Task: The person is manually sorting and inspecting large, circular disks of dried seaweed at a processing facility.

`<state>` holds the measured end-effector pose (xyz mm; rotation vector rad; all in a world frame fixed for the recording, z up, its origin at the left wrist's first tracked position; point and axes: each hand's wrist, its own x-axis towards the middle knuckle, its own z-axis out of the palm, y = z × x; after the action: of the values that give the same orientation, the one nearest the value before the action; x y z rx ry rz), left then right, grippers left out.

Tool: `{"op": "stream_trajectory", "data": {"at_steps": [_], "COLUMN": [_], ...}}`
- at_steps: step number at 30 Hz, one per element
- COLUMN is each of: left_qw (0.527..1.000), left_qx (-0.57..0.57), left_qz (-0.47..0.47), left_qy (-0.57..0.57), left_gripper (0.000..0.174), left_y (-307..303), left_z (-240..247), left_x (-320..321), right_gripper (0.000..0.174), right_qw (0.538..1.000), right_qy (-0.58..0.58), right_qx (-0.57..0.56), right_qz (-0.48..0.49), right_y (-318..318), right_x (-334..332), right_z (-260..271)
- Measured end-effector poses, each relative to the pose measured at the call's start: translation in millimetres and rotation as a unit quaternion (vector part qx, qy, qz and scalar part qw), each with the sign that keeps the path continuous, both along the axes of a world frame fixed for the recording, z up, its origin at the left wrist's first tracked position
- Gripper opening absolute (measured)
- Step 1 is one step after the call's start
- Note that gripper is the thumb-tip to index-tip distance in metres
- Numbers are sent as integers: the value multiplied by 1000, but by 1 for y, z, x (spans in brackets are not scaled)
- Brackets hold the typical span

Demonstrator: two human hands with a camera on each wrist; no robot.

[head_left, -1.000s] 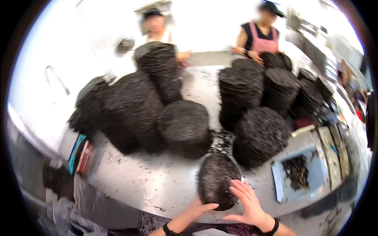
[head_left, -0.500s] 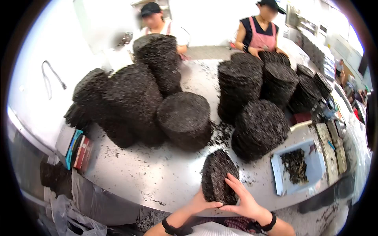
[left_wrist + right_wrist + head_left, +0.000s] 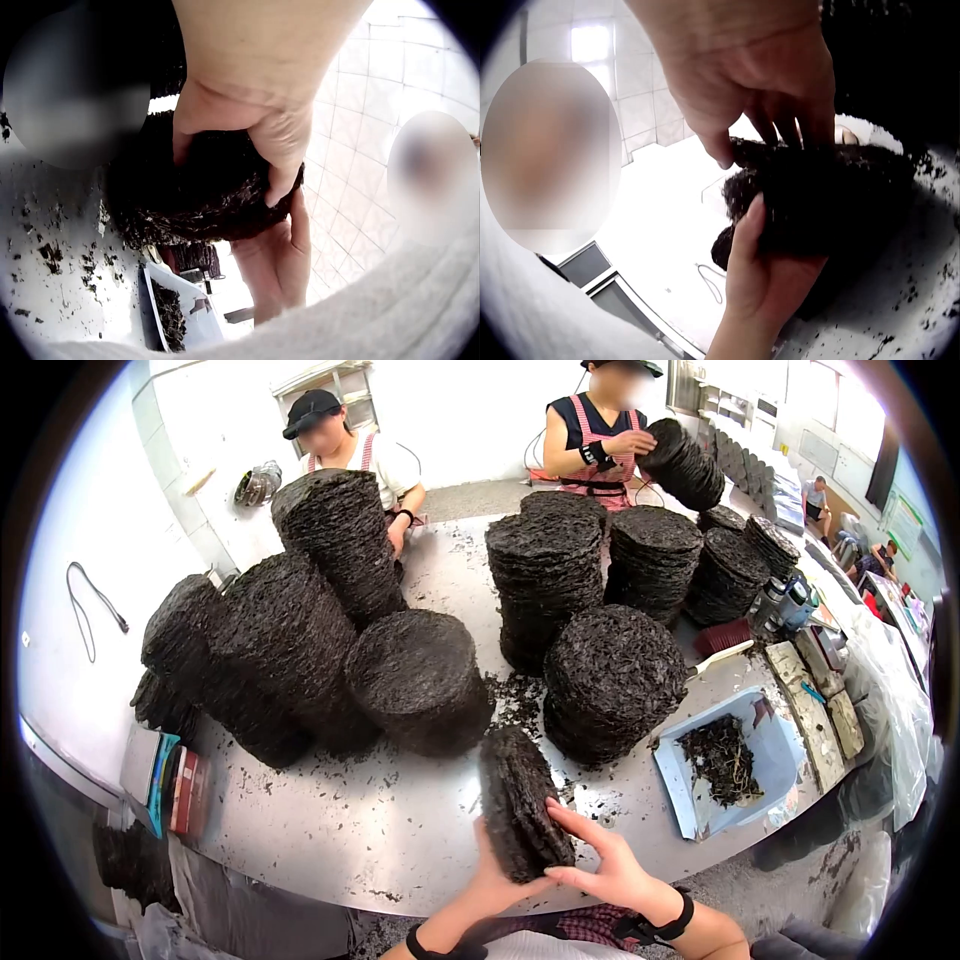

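A short stack of round, dark dried sheets (image 3: 522,805) stands tilted on its edge between the two hands, near the front of the metal table. The left hand (image 3: 492,875) grips its left and lower side, thumb along the near edge. On the right side, the right hand (image 3: 612,865) holds the stack with fingers on its face and thumb near the bottom. The left wrist view shows the left hand (image 3: 240,112) over the dark stack (image 3: 217,202). From the right wrist view, the right hand (image 3: 757,75) pinches one edge of the stack (image 3: 817,180).
Tall dark stacks (image 3: 275,640) stand at the left, with a shorter one (image 3: 418,680) beside them. More stacks (image 3: 615,680) are at the right. A blue dustpan (image 3: 680,800) holds scraps, near a brush (image 3: 722,637). Two people in aprons (image 3: 600,435) stand behind the table.
The stack between the hands has turned more onto its edge, and both hands have closed in around it. The person at the back right has lifted a stack. The head view has shifted right.
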<state>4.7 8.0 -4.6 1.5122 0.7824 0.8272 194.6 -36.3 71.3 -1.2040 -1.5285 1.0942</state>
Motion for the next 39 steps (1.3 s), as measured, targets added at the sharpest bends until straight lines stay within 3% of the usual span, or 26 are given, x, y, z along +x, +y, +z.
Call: {"op": "stream_trajectory", "data": {"at_steps": [2,3,4,5,6,7,10,14,18,19,22,23,26,27,30,31,33,36,39], "left_qw": [999,998,996,995,991,985,958,901,900,905,917,935,958,970,981,991,991,980,957], "left_qx": [-20,4,-6,5,-87,-111,-197,-341,-305,-327,-303,-267,-241,-196,-175,-123,-129,-197,-284], "left_qz": [22,54,78,83,102,118,116,83,32,53,69,79,73,64,41,43,32,25,15], "left_qy": [27,32,35,57,-20,-52,-171,-254,-311,-268,-252,-221,-138,-128,-66,-28,-15,-25,-57], "left_gripper": [104,59,52,51,51,50,53,60,66,67,49,45,45,47,48,48,48,48,49], "left_y": [1,-1,-3,-4,-7,-5,-2,-4,-10,-10,-10,-11,-18,-18,-24,-26,-27,-27,-26], "left_z": [-8,1,6,2,11,6,11,-2,-23,-18,9,9,11,10,19,18,16,10,3], "left_x": [-13,-18,-24,-34,-36,-41,-38,-47,-48,-48,-43,-43,-43,-37,-23,-18,-14,-17,-21], "right_gripper": [54,49,44,38,32,30,32,31,33,34,33,31,19,11,13,13,11,8,7], "right_qw": [999,996,990,976,951,937,850,835,832,828,911,927,966,973,977,963,935,988,988], "right_qy": [13,-13,-38,17,70,104,408,488,508,510,254,178,7,16,-87,-156,-249,-54,31], "right_qx": [-21,-40,-59,-27,8,27,32,-52,-154,-172,-73,34,68,55,126,157,194,22,-28], "right_qz": [-34,-79,-126,-214,-302,-333,-333,-248,-161,-158,-315,-328,-248,-222,-149,-152,-163,-144,-148], "right_y": [-3,-7,-10,-13,-15,-14,-13,-14,-9,-6,6,10,1,2,8,11,13,5,-8], "right_x": [13,23,33,39,45,55,69,54,34,31,20,20,27,16,-2,-4,-7,3,29], "right_z": [5,5,2,-6,-13,-13,-10,3,-9,-16,-32,-29,-18,1,12,10,3,-5,-19]}}
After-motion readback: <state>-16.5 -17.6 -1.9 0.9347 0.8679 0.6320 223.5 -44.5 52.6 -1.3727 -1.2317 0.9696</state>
